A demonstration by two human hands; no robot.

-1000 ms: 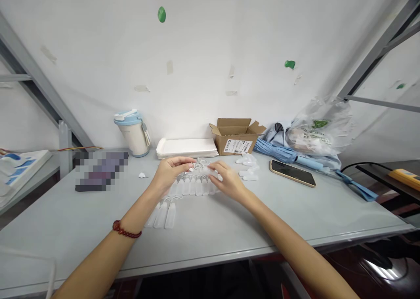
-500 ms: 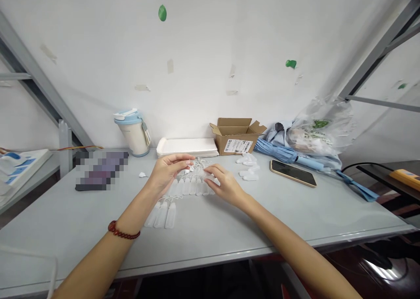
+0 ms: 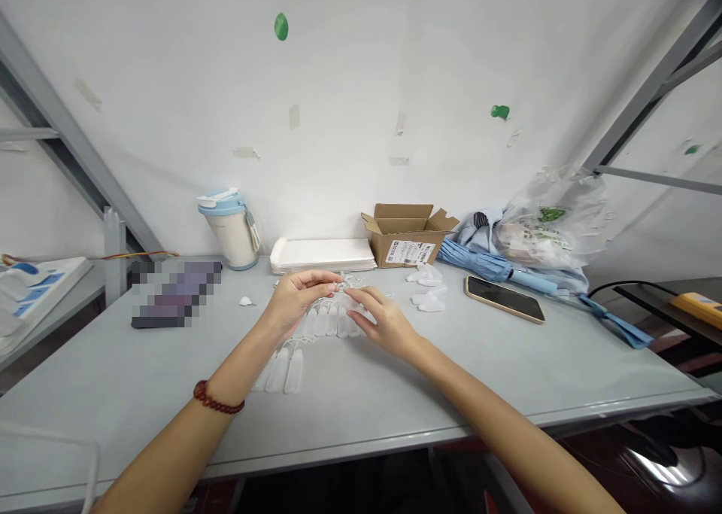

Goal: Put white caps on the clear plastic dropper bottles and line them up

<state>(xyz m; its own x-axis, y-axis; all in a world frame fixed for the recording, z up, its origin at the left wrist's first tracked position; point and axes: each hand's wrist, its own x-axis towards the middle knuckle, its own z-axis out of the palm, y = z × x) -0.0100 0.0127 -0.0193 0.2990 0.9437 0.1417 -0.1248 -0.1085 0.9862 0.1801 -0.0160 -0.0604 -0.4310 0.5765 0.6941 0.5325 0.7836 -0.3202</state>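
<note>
A scuffed off-white wall (image 3: 350, 70) fills the view from over here, dotted with peeling tape marks; slanting grey metal frame bars (image 3: 73, 138) flank it, upper left and upper right, behind a smooth pale-grey bench (image 3: 395, 401).

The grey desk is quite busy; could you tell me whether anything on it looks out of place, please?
Nothing looks spilled or broken. A small white piece lies alone to the left of the left hand, and a few translucent pieces lie askew in front of the cardboard box, unlike the neatly lined-up ones.
</note>
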